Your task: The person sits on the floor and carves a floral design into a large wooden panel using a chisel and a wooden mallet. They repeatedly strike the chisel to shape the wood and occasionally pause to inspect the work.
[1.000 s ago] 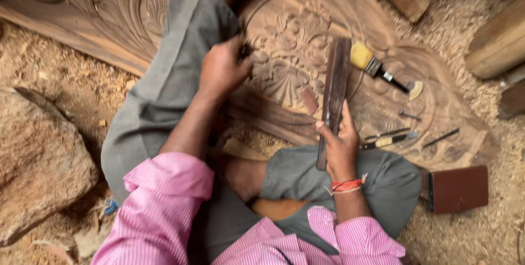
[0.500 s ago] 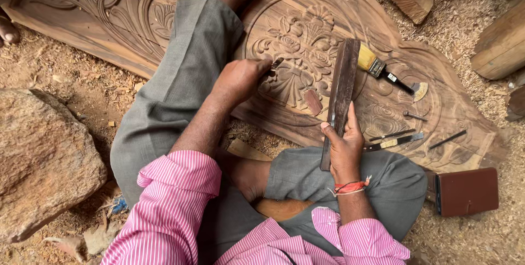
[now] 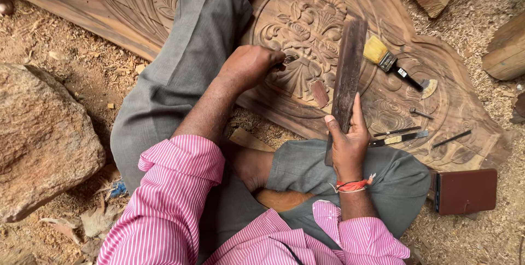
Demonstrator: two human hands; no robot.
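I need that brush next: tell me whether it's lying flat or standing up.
Lying flat. The brush rests on its side on the carved panel, bristles toward the wooden bat gripped by the right hand.

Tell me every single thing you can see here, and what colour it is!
Carved wooden panel: one, brown, across the top, on the ground.
Wooden stick: one, dark brown, lying over the carving, in the right hand's grip.
Chisel: one, dark, tip on the flower carving, in the left hand.
Paintbrush: one, yellow bristles, black handle, on the panel.
Loose carving tools: several, dark, on the panel at right.
Rock: one, brown, left.
Small flat case: one, reddish brown, right.
Wood blocks: a few, tan, top right.
Sawdust: pale, all around.
Left hand: one, on the chisel.
Right hand: one, red wrist thread.
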